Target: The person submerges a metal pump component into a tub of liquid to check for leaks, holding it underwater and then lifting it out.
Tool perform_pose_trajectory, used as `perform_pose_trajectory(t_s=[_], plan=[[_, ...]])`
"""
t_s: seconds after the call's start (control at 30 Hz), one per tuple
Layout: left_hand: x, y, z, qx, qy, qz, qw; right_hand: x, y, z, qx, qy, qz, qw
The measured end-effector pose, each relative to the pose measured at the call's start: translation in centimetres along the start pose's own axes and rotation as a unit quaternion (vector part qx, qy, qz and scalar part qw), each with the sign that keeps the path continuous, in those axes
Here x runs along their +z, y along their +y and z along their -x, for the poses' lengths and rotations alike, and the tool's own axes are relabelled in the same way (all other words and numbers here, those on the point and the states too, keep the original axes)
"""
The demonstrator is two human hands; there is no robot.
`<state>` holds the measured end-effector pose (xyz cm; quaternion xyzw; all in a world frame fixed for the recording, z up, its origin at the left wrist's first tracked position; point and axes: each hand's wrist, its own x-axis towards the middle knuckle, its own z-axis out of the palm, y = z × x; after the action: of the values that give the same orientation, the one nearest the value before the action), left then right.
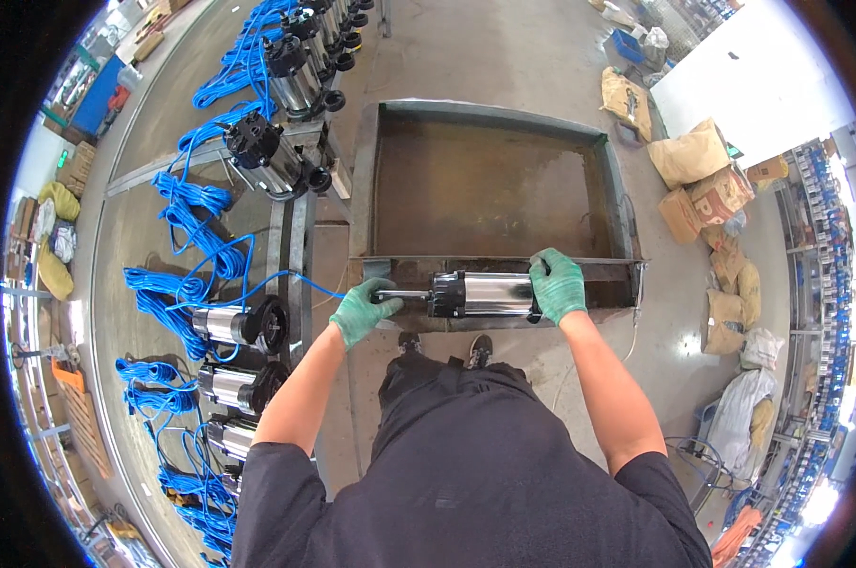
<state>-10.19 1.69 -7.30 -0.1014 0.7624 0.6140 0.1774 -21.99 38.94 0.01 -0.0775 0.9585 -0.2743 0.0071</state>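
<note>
A submersible pump [499, 293] with a shiny metal body and black ends lies sideways across the near side of a metal water tank [485, 257]. My right hand [559, 284], in a green glove, is wrapped round the pump's right end. At its left end, my green-gloved left hand [355, 312] is closed on a slim dark bar-like part [404, 294]; its exact kind is unclear. A blue cable [300, 277] runs from the left bench to my left hand. Brownish water [490, 185] fills the tank beyond the pump.
On the left bench [125, 222] stand and lie several similar pumps [258, 156] with coiled blue cables [196, 213]. Sacks and cartons [693, 156] sit on the floor to the right. A thin hose [636, 327] hangs at the tank's right corner.
</note>
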Motion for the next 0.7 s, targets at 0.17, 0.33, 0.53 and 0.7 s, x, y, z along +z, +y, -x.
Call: perform_pose_trajectory(t_s=[0.17, 0.33, 0.53, 0.7], plan=[[0.5, -1.8, 0.2, 0.050, 0.038, 0.181, 0.981, 0.4, 0.6, -0.2, 0.005, -0.005, -0.003, 1.000], [0.4, -2.5, -0.6, 0.015, 0.048, -0.070, 0.996, 0.2, 0.2, 0.1, 0.015, -0.008, 0.000, 1.000], [-0.6, -0.7, 0.3, -0.138, -0.036, 0.402, 0.905, 0.0, 0.1, 0.2, 0.011, -0.002, -0.015, 1.000], [-2.7, 1.0, 0.7, -0.071, -0.125, 0.138, 0.980, -1.0, -1.0, 0.2, 0.009, 0.010, -0.018, 1.000]])
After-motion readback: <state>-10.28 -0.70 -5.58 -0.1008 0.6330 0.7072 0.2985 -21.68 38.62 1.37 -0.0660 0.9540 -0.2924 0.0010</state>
